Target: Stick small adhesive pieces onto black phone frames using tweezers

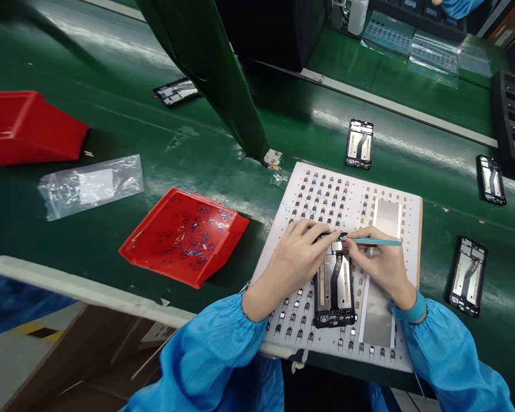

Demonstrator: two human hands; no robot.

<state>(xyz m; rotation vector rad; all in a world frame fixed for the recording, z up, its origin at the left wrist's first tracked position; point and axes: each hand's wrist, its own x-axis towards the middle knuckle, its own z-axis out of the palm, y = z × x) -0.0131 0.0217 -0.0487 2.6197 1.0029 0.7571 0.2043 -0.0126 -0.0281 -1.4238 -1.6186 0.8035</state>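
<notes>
An opened phone frame (335, 286) with a silver plate and a dark ribbon cable down its middle lies on a white foam board (278, 246). My left hand (302, 249) grips its upper left side, fingers bent over the top edge. Teal tweezers (381, 242) are pinched in my right hand (380, 260), their tip at the top of the frame beside my left fingertips. Whatever lies under the tip is too small to make out. Rows of small dark parts (298, 309) sit in the board around the frame. A wristband (414, 309) circles my right wrist.
Left of the board, a red bin (180, 234) holds tiny parts; another red bin (64, 134) and a plastic bag (96, 186) lie farther left. More phone frames (467, 277) rest on the green belt. A slanted green post (214, 74) rises behind the board.
</notes>
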